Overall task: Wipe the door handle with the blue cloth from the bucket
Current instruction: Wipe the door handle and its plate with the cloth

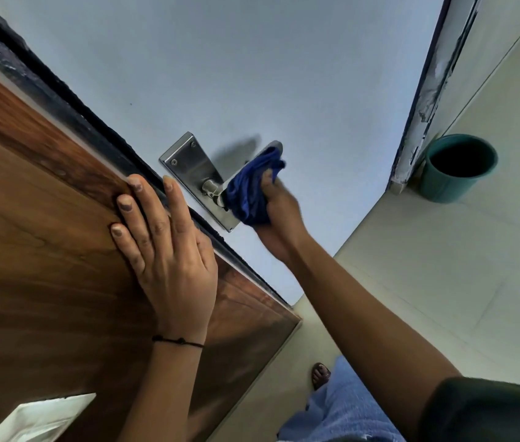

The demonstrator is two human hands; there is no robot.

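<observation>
The steel door handle [212, 188] juts from its metal plate [188, 164] on the pale grey door face [252, 74]. My right hand [279, 215] is shut on the blue cloth [252, 189], which is bunched around the lever and hides most of it; only the lever's tip and neck show. My left hand [159, 244] lies flat with fingers spread on the brown wooden side of the door [45, 250], its fingertips at the door's dark edge beside the plate. The teal bucket [457, 169] stands on the floor at the right, by the door frame.
A worn white door frame [434, 87] runs down the right side next to the bucket. Cream floor tiles [443, 282] fill the lower right. My foot [320, 374] and light blue trousers show at the bottom. A white object [41, 416] sits at the bottom left.
</observation>
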